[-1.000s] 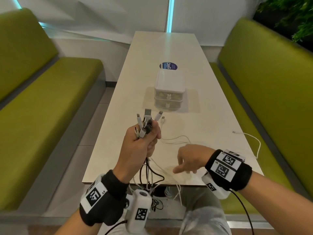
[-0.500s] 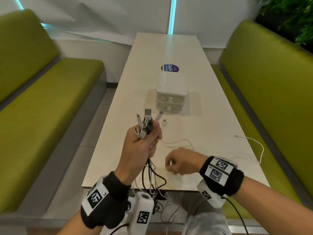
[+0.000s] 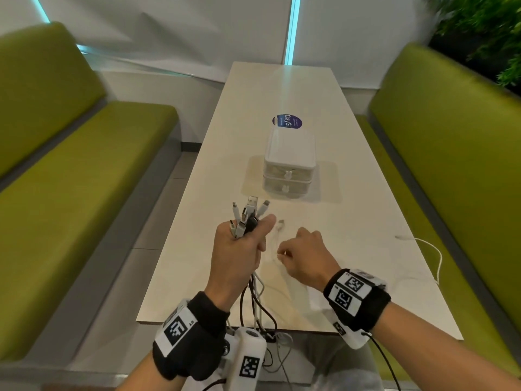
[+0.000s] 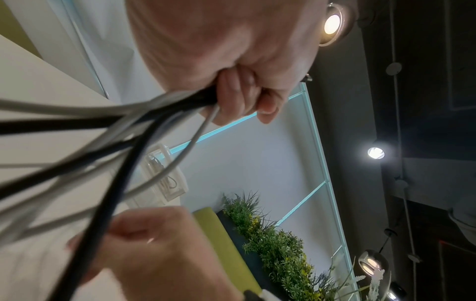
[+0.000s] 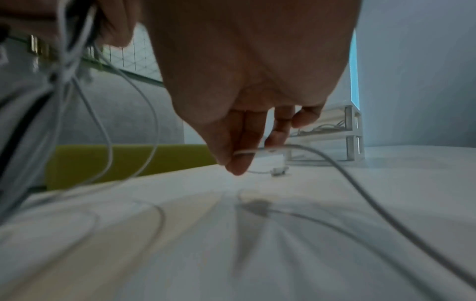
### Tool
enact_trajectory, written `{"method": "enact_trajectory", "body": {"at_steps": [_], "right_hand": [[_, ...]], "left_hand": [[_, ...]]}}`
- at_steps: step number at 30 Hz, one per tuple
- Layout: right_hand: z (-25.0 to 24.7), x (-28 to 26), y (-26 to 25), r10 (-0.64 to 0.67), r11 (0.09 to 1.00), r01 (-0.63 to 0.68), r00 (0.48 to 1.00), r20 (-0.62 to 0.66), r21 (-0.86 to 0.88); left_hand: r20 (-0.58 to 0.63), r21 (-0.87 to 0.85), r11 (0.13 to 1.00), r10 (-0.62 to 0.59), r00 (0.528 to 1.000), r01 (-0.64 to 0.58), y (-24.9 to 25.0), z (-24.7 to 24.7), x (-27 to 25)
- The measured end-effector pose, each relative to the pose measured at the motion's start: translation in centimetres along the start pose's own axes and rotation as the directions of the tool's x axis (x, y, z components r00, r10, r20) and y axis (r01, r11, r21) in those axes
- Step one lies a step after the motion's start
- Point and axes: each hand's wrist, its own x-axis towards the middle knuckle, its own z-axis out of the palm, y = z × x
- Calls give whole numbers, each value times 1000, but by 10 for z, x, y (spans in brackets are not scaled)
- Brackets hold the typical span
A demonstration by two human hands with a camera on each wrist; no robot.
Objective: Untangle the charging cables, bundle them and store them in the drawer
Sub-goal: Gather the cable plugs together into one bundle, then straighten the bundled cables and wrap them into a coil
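Centrally on the long white table (image 3: 352, 170) stands a white two-drawer organiser (image 3: 289, 165), both drawers closed; white cables (image 5: 322, 127) lie coiled inside the upper drawer. Nearer the front edge, the left hand (image 3: 239, 249) is fisted around a bundle of black and white charging cables (image 3: 248, 218), connectors pointing up, cords hanging below the table edge. Beside it, the right hand (image 3: 301, 256) pinches a thin white cable (image 5: 322, 156) just above the tabletop.
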Motion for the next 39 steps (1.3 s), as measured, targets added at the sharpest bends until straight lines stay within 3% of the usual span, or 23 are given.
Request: {"method": "enact_trajectory", "body": {"at_steps": [2, 4, 7, 9, 12, 15, 20, 24, 27, 30, 34, 37, 39], "right_hand": [[-14, -6, -6, 68, 945, -27, 991, -116, 326], [-31, -12, -15, 180, 724, -1, 966, -188, 690], [-51, -28, -31, 214, 492, 171, 926, -310, 853], [-54, -41, -43, 177, 424, 276, 909, -378, 863], [-43, -55, -52, -5, 556, 382, 890, -457, 738], [-30, -57, -52, -128, 666, 380, 906, -404, 642], [-32, -52, -37, -139, 757, 272, 955, -261, 594], [-43, -46, -26, -48, 806, 158, 978, -204, 570], [-50, -42, -27, -104, 734, 89, 994, -18, 673], [-53, -37, -42, -239, 628, -3, 951, 197, 778], [-52, -32, -63, -155, 538, -45, 976, 152, 842], [-55, -31, -74, -145, 542, -63, 975, 167, 838], [-60, -32, -80, -172, 471, -92, 966, 194, 877]], "left_hand": [[0, -43, 998, -45, 999, 45, 0, 0, 2], [12, -66, 995, -73, 997, 74, 1, -1, 2], [-1, -77, 994, -74, 997, 74, 1, -2, 3], [-20, -56, 997, -56, 998, 55, 0, -3, 4], [-14, -56, 998, -44, 999, 43, 0, -3, 4], [32, -51, 999, -8, 999, 10, 0, -4, 2], [18, -14, 1000, 7, 1000, -7, 1, -4, 3], [16, 8, 999, 37, 999, -37, -2, -1, 4], [18, 29, 997, 65, 998, -66, -3, 4, 4], [23, 45, 996, 73, 997, -73, -3, 12, 2], [-4, 46, 994, 98, 995, -98, -2, 16, 0], [51, 73, 992, 98, 994, -101, 5, 10, 1], [105, 138, 986, 79, 991, -93, 9, 6, 2]]}}
